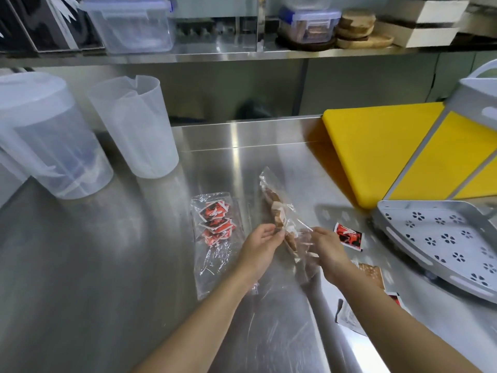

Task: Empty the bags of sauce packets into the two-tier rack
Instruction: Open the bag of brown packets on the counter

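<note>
Clear bag (279, 211) of brown packets, crumpled

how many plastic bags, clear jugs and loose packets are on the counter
plastic bags: 2, one of brown packets in both hands, one of red packets lying flat
clear jugs: 2
loose packets: 4 that I can see, some partly hidden by the right arm
total: 8

Bright overhead light; glare on steel counter (242, 146); edges bowed, slight blur.
</note>
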{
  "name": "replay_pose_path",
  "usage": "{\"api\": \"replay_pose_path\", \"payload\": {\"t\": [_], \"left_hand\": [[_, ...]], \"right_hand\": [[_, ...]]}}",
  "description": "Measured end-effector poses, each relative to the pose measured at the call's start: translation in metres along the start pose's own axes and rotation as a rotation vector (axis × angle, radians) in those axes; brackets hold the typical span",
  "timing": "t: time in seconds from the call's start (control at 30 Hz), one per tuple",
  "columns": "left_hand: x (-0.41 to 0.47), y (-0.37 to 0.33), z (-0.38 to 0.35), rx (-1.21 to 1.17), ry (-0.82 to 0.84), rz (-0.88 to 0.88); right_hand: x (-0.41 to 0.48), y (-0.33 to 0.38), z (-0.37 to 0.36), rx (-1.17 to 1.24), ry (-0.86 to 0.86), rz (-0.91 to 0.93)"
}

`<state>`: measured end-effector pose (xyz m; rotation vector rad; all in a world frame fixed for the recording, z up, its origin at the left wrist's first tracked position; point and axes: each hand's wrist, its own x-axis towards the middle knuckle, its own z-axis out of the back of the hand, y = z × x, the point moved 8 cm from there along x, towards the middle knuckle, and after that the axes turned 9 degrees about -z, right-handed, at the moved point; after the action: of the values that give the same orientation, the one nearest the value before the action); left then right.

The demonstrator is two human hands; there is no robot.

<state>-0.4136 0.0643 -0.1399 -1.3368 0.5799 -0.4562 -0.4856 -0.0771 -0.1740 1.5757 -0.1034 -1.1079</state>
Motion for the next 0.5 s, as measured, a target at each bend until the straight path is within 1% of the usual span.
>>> {"api": "replay_pose_path", "payload": {"t": [0.03,0.07,0.17,0.2,0.27,0.33,0.37,0.4,0.43,0.5], "left_hand": [[0.003,0.005,0.001,0.096,-0.001,-0.017],[0.004,0.009,0.001,0.240,0.023,-0.045],[0.005,0.029,-0.013,0.891,0.244,-0.176],[0.004,0.039,-0.017,1.041,0.311,-0.196],[0.001,0.056,-0.020,1.204,0.382,-0.191],[-0.002,0.064,-0.020,1.259,0.389,-0.208],[-0.003,0.064,-0.019,1.269,0.383,-0.221],[-0.003,0.063,-0.018,1.271,0.378,-0.234],[-0.003,0.062,-0.016,1.269,0.377,-0.243],[-0.002,0.060,-0.014,1.259,0.376,-0.261]], "right_hand": [[0.004,-0.006,0.011,0.034,-0.034,-0.053],[0.008,-0.012,0.020,0.037,-0.069,-0.098],[0.014,-0.022,0.033,-0.107,-0.105,-0.153],[0.015,-0.024,0.035,-0.163,-0.110,-0.164],[0.014,-0.020,0.042,-0.304,-0.186,-0.135],[0.007,-0.004,0.049,-0.607,-0.348,0.009],[0.002,0.008,0.050,-0.766,-0.446,0.131],[-0.006,0.020,0.045,-0.868,-0.523,0.291],[-0.014,0.029,0.037,-0.908,-0.549,0.452],[-0.025,0.039,0.015,-0.959,-0.543,0.729]]}}
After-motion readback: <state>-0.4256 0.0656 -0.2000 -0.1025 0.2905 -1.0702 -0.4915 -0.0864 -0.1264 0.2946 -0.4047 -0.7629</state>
